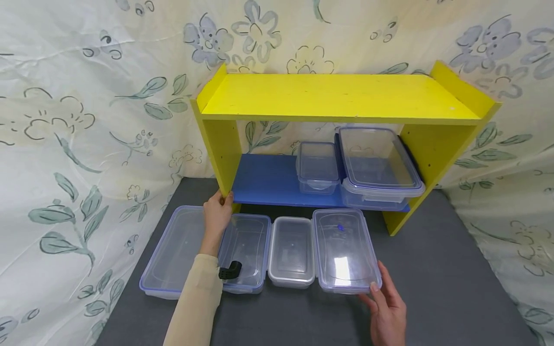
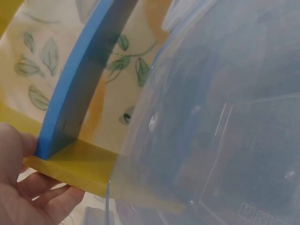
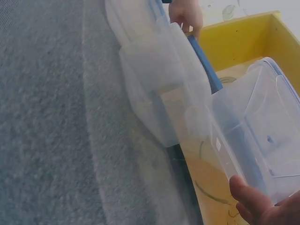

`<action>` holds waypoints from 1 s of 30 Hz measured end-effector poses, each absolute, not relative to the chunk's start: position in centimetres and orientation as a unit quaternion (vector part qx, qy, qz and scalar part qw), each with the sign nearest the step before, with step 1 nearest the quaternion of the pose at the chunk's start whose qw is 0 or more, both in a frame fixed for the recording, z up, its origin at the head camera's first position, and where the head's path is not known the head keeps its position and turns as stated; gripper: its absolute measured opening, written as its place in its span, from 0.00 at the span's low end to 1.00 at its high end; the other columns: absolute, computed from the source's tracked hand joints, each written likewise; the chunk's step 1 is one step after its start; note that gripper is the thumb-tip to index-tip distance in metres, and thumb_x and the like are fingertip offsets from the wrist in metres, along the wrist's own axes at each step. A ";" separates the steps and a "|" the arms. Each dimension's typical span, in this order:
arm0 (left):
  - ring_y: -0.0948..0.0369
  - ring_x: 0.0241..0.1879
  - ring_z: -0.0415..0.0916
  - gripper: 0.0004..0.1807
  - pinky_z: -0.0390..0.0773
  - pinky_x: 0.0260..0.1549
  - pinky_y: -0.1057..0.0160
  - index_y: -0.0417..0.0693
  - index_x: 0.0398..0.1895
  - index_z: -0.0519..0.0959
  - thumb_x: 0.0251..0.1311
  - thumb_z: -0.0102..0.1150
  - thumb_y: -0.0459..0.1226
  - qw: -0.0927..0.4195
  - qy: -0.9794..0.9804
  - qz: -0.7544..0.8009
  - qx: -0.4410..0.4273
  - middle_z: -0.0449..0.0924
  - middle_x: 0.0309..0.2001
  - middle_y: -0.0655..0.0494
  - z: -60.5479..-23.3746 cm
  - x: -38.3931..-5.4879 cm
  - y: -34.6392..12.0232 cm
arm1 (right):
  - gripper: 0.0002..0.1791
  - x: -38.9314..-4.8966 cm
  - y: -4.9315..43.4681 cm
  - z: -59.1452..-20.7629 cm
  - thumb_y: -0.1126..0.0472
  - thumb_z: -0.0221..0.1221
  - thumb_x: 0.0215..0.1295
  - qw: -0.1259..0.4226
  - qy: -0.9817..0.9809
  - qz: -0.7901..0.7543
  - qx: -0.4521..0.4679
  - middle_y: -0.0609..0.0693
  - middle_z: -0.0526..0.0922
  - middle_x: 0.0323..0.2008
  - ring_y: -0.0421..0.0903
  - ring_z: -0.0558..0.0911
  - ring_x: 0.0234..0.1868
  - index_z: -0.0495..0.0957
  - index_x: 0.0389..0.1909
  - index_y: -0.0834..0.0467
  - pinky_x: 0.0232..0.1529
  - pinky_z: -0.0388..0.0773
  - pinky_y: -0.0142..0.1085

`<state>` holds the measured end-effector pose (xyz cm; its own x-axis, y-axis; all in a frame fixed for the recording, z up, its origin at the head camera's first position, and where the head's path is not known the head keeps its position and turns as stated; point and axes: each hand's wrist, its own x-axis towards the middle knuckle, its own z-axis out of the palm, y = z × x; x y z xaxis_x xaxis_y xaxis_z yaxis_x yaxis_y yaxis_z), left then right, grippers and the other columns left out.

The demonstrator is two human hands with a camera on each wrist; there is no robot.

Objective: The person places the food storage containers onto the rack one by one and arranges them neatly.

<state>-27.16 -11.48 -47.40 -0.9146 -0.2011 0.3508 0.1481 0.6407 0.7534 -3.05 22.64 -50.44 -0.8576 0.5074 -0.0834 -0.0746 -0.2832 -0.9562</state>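
Observation:
At the lower front corner of the yellow shelf unit [image 1: 346, 96], my left hand [image 1: 216, 216] grips the edge of the side panel, fingers curled round it where the blue board [image 2: 75, 89] meets it. My right hand [image 1: 387, 305] holds the near right corner of a clear rectangular food container [image 1: 346, 259], thumb on top and fingers beneath. In the right wrist view this container [image 3: 262, 126] is tilted, its blue-edged lid facing right. Left of it stand a smaller clear container [image 1: 292, 250], a blue-rimmed container [image 1: 246, 245] and a wide container [image 1: 177, 254], the last partly behind my left arm.
On the blue shelf board [image 1: 268, 178] sit a small lidded container [image 1: 318, 166] and a large lidded container [image 1: 376, 158]. A black angled piece [image 1: 231, 270] shows beside my left sleeve. The dark grey tabletop [image 1: 450, 269] extends to the right; floral cloth [image 1: 86, 144] hangs behind.

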 end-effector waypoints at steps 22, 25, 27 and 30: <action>0.56 0.15 0.64 0.12 0.62 0.16 0.62 0.45 0.30 0.76 0.69 0.54 0.43 0.195 -0.877 -0.438 0.014 0.73 0.18 0.48 -47.5 -26.5 -11.6 | 0.30 -3.2 20.5 -49.1 0.68 0.48 0.74 0.142 -0.596 0.783 -0.107 0.38 0.70 0.63 0.34 0.82 0.51 0.54 0.74 0.62 0.44 0.82 0.32; 0.56 0.15 0.65 0.12 0.63 0.17 0.62 0.45 0.31 0.77 0.69 0.53 0.43 0.195 -0.878 -0.437 0.014 0.73 0.18 0.48 -47.4 -26.5 -11.6 | 0.29 -3.5 19.9 -48.7 0.69 0.47 0.74 0.141 -0.596 0.787 -0.082 0.38 0.71 0.63 0.35 0.82 0.52 0.54 0.73 0.64 0.44 0.82 0.33; 0.55 0.16 0.66 0.13 0.63 0.17 0.62 0.45 0.31 0.77 0.69 0.53 0.44 0.196 -0.879 -0.435 0.014 0.74 0.19 0.47 -47.3 -26.6 -11.5 | 0.29 -3.8 19.6 -48.3 0.69 0.48 0.74 0.138 -0.597 0.786 -0.077 0.39 0.71 0.64 0.35 0.82 0.52 0.55 0.74 0.62 0.44 0.82 0.33; 0.55 0.16 0.66 0.13 0.64 0.18 0.61 0.46 0.31 0.77 0.69 0.53 0.44 0.198 -0.880 -0.432 0.014 0.75 0.19 0.47 -47.2 -26.7 -11.4 | 0.29 -4.3 19.1 -47.6 0.68 0.48 0.74 0.133 -0.598 0.786 -0.080 0.41 0.70 0.64 0.35 0.81 0.52 0.55 0.74 0.61 0.44 0.82 0.34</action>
<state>-26.75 -11.44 -47.20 -0.9212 -0.1964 0.3358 0.1460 0.6255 0.7664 -4.33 19.12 -47.56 -0.9517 0.3051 0.0341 -0.1144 -0.2495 -0.9616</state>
